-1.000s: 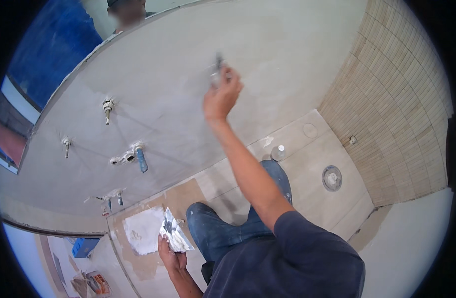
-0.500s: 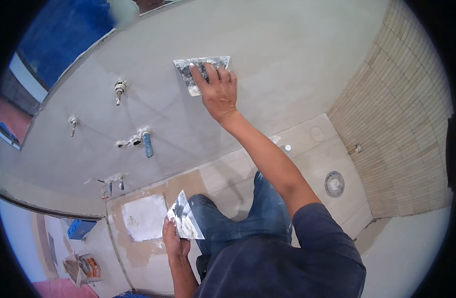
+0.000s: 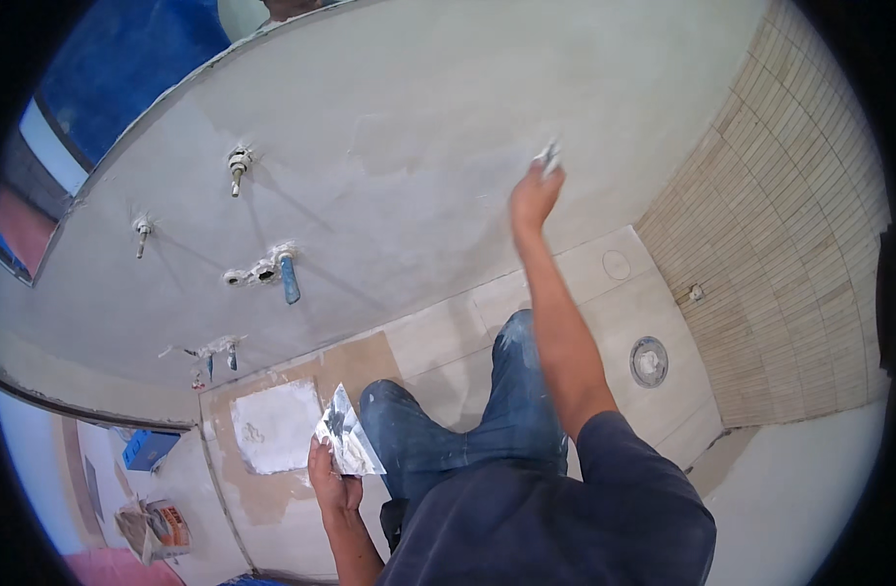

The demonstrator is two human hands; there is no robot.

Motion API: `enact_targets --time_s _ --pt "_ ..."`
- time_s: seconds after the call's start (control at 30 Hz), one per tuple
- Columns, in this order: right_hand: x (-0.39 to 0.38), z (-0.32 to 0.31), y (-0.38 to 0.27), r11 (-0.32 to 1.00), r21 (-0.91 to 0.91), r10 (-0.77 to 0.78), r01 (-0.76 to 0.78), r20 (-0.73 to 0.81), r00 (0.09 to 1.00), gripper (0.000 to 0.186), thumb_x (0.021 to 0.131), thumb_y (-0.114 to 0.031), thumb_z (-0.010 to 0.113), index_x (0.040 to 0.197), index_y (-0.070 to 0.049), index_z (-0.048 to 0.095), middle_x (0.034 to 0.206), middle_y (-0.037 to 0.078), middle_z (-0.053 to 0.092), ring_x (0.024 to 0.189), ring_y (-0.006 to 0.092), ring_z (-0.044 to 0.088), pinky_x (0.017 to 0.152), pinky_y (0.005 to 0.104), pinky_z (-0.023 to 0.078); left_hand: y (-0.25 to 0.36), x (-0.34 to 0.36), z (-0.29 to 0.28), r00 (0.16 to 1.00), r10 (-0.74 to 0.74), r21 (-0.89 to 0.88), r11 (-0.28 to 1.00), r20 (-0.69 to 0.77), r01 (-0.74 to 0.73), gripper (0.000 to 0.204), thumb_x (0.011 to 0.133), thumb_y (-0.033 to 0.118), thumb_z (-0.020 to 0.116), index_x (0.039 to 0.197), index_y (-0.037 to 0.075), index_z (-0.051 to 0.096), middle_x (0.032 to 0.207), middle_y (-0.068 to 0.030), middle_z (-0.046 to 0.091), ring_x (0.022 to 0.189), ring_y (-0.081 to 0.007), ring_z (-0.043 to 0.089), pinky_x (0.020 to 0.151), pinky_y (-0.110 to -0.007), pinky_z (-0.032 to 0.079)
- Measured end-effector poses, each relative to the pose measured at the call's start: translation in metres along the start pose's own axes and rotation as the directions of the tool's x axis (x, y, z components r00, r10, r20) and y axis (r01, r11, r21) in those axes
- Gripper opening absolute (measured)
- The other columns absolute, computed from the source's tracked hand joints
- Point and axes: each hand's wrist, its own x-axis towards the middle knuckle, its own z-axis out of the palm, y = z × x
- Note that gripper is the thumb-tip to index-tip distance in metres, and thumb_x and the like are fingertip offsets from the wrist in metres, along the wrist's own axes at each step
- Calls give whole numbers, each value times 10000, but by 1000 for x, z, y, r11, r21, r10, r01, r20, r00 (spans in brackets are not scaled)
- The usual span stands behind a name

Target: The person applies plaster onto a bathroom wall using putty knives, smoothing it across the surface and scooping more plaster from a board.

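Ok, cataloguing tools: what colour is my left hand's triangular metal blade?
Triangular metal blade: silvery with whitish smears; head view.

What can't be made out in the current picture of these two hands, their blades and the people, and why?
All in the head view:
Right blade: blurred and partly covered by the right hand; contact with the wall can't be told.
Left blade: its gripped end is hidden by the left hand.
Wearer's feet: hidden by jeans and shirt.
Other person: mostly cut off by the top edge.

Holds a shiny, paste-smeared flat blade in the left hand, with one corner forward; grips a whitish-smeared scraper, blurred, nearly edge-on, in the right hand.
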Motion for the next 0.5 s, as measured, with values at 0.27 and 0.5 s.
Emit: enact_targets --time_s 0.27,0.5 --pt "-30 56 -65 973 -85 -220 216 -40 975 511 1024 -185 627 1487 5 527 1371 226 517 1239 405 528 1067 486 430 5 4 2 1000 12 -15 1000 -11 -12 380 1066 157 467 1407 6 541 1259 -125 694 1123 -230 711 980 -389 585" --pt "-187 91 -102 673 -176 -660 719 298 690 659 822 -16 672 1470 -88 578 1327 171 528 1231 360 497 1020 483 414 4 8 15 1000 9 -3 1000 10 -9 381 1067 168 477 1407 8 540 1266 -119 692 1122 -225 708 993 -385 577"
